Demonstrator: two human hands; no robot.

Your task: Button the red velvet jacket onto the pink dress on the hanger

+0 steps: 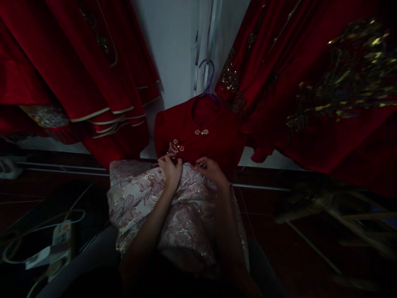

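Nearest the person, a pale pink floral brocade cloth with a metallic sheen lies bunched over the lap, and both forearms reach across it. To the near left, a white power strip and its looped cable rest on the dark floor. Just beyond the brocade, the left hand has its grip closed: the fingers are curled and pinch the cloth of a red high-collared garment right under a pearl-and-bead ornament. The right hand lies against the same lower front, close beside the left. Its fingers are curled, but the dim light hides whether that grip is truly clamped on anything. The step in hand looks like fine work on the ornament or the fastening beside it. The next move would call for a steady pinch and small fingertip motions, with the cloth kept taut between the two hands. The garment hangs upright on a blue wire hanger, front towards the person. Its collar points up and away and its hem points down to the lap, so the long axis runs near to far. A pearl button pair sits below the collar. Beyond it, against a white wall, hang red robes with cream piping at the far left and a red gold-embroidered robe at the far right.
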